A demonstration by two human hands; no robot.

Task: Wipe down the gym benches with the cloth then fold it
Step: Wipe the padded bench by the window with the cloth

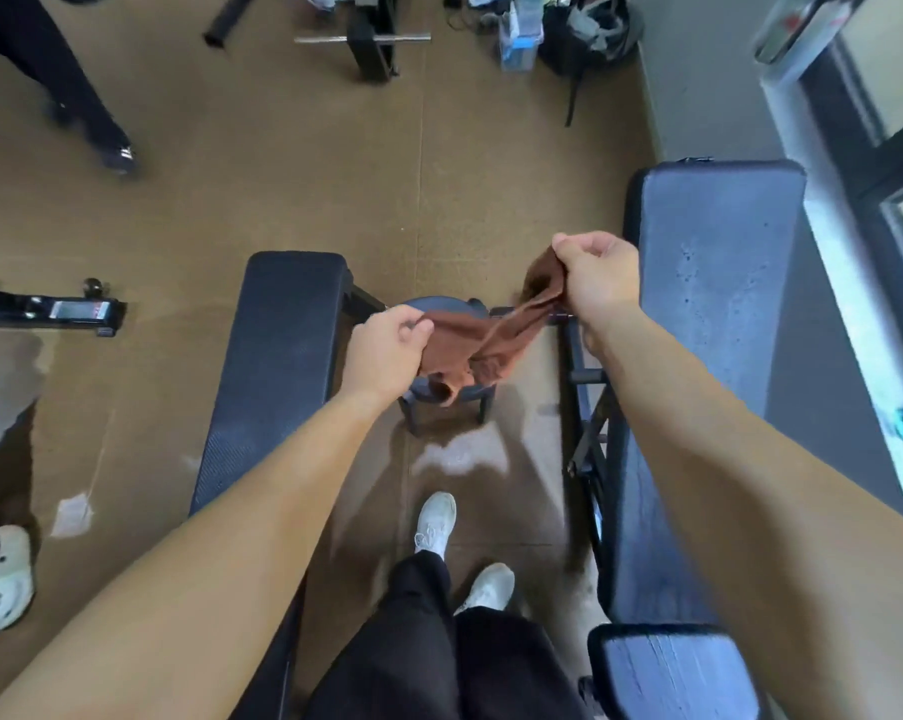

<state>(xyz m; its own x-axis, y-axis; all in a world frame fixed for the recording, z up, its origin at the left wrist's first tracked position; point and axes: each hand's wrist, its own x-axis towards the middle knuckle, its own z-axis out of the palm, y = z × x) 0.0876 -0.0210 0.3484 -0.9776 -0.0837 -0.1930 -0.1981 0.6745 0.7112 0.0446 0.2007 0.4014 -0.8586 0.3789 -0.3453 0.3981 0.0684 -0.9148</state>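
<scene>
The rust-brown soft cloth hangs in the air between the person's two hands, bunched and twisted, over a small round dark stool that stands between the two benches; it touches neither bench. The left hand has a clenched grip on the cloth's lower, crumpled end, fingers curled round the fabric. The right hand, held higher and further out, pinches the other end, with the thumb and curled fingers closed on it. The long black padded bench on the left lies just beside the left hand. The wider grey-blue padded bench on the right shows pale streaks and spots on its top that could be damp marks. With the cloth lifted off both benches and drawn out between the hands, the wiping looks finished or paused, and the folding seems to be starting. The next move calls for finding two corners, shaking the twist out so the cloth hangs flat, then bringing edge to edge. A flat surface would make that easier than working in mid-air. No brand or writing can be read: a red-and-white label on the black metal frame at the left is too blurred to make out.
</scene>
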